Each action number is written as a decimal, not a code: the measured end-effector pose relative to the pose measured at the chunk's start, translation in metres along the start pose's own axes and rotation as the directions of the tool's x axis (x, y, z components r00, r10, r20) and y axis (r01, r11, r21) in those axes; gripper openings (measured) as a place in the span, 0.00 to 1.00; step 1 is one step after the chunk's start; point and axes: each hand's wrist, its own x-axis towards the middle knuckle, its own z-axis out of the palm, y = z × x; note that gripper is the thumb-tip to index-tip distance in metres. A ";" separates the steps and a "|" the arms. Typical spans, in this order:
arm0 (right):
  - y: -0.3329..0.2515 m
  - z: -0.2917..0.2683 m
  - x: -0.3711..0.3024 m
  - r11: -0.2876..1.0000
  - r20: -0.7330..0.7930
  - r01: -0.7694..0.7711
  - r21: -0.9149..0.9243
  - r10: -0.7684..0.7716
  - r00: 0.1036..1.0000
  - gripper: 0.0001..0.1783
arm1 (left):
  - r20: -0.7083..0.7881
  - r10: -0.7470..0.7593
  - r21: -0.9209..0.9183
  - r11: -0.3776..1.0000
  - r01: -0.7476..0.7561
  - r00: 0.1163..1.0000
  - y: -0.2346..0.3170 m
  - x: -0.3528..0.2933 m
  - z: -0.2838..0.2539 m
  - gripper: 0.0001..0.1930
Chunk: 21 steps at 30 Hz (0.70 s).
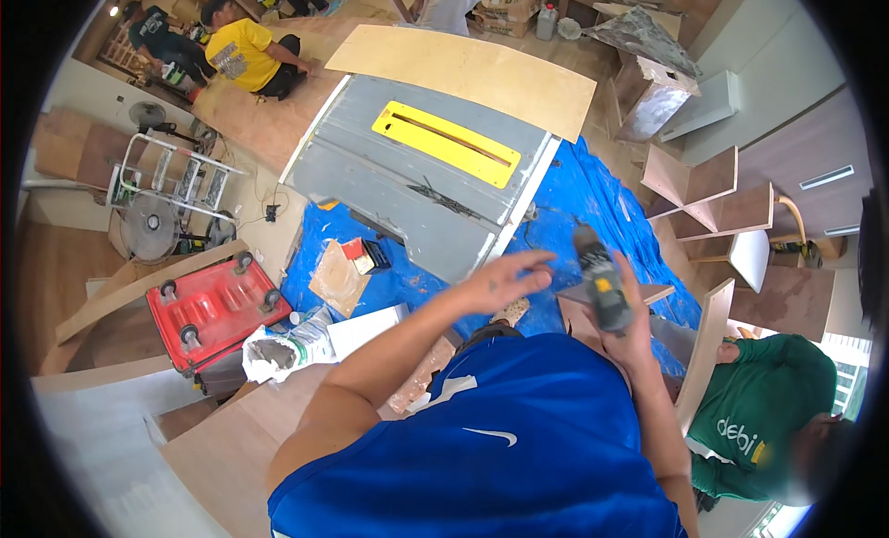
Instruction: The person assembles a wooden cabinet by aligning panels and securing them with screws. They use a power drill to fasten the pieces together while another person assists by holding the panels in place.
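Observation:
My right hand (636,323) is wrapped round a dark grey and yellow cordless drill (600,274), its front end pointing away from me. Left of it, my left hand (505,281) is held in the air with its fingers stretched out and nothing in them. Beyond both hands stands a grey table saw (352,158) with a long yellow insert plate (435,140). A curved plywood sheet (463,70) lies along its far edge. Close to the drill is a wooden panel (579,316), partly hidden by my hand and body.
A blue tarp (593,186) covers the floor around the saw. At left are a red wheeled platform (218,306), an opened bag (287,346) and a folding ladder (181,177). A person in green (764,418) works at right; another in yellow (245,56) sits far left.

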 end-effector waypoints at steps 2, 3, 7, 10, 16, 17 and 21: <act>-0.031 0.018 0.029 0.984 0.117 0.133 -0.123 -0.118 0.986 0.49 | -0.067 -0.014 -0.497 0.867 -0.022 0.998 0.002 0.003 0.025 0.31; -0.049 0.027 0.042 0.962 0.175 0.212 -0.170 -0.182 0.968 0.49 | -0.144 -0.088 -0.732 0.680 -0.047 0.986 0.010 0.003 0.033 0.33; -0.093 0.051 0.072 0.697 0.253 0.490 -0.523 -0.422 0.871 0.46 | -0.276 -0.285 -0.939 0.285 -0.193 0.918 0.035 0.000 0.001 0.28; -0.097 0.036 0.075 0.775 0.257 0.560 -0.292 -0.500 0.827 0.38 | -0.611 -0.136 -0.711 0.528 -0.465 0.780 0.012 -0.015 -0.052 0.26; -0.018 -0.016 0.016 0.974 0.288 0.177 0.143 -0.212 0.934 0.23 | -0.844 -0.216 -0.462 0.758 -0.461 0.491 0.042 -0.052 -0.168 0.27; 0.000 -0.021 0.004 0.980 0.248 0.137 0.146 -0.170 0.954 0.22 | -0.868 -0.183 -0.417 0.773 -0.478 0.462 0.027 -0.057 -0.198 0.26; 0.106 -0.019 -0.067 0.984 -0.014 -0.154 0.086 0.156 0.988 0.21 | -0.911 -0.193 -0.354 0.821 -0.449 0.364 0.007 -0.047 -0.263 0.23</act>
